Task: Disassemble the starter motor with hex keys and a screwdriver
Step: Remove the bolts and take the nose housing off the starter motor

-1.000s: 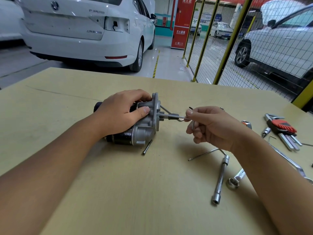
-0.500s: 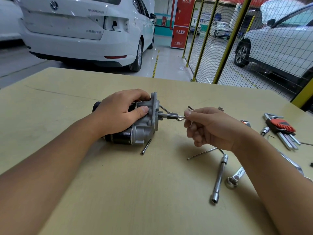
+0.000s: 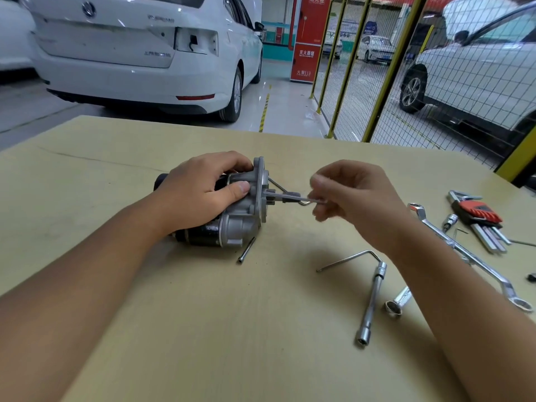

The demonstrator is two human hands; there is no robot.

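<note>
The starter motor [image 3: 232, 224], black body with a silver aluminium end housing, lies on its side on the wooden table [image 3: 203, 329]. My left hand [image 3: 200, 195] grips its top, thumb pressed on the housing. A thin hex key [image 3: 293, 197] sticks out horizontally from the housing's face to the right. My right hand [image 3: 353, 198] pinches the key's outer end between blurred fingertips. A loose long bolt [image 3: 246, 250] lies on the table just below the housing.
To the right lie a bent hex key [image 3: 348, 259], a tubular socket wrench [image 3: 372, 303], a ring spanner [image 3: 464, 253], a red-holdered hex key set [image 3: 478, 219], a small socket bit [image 3: 451, 221] and a ratchet end [image 3: 397, 304]. Beyond the table stand parked cars and a yellow mesh fence.
My right hand has turned on the hex key, its fingers rising and blurring; the key's short arm no longer shows upright. Left hand and motor stay put.
</note>
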